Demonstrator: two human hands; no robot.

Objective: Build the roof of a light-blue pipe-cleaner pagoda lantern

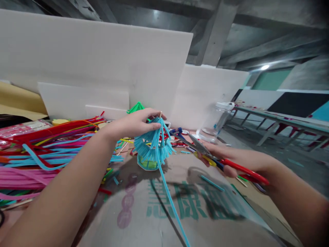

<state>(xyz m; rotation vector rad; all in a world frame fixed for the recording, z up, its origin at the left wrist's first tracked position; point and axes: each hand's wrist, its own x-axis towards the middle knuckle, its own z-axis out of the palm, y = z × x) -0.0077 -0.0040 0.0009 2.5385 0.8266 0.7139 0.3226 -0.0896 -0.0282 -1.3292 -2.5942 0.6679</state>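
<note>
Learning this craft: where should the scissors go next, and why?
Probably to the long blue strand, near the blue pipe-cleaner piece. It trails down far past the short loops, the left hand steadies the top, and the right hand's scissors point toward it.

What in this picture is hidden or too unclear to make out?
All in the head view:
- Top of the blue pipe-cleaner bundle: covered by the left hand.
- Scissors handles: wrapped by the right hand.
- Green object: mostly behind the left hand.
- Far tables: blurred and too small.
- Pipe-cleaner pile: cut off by the left edge.
</note>
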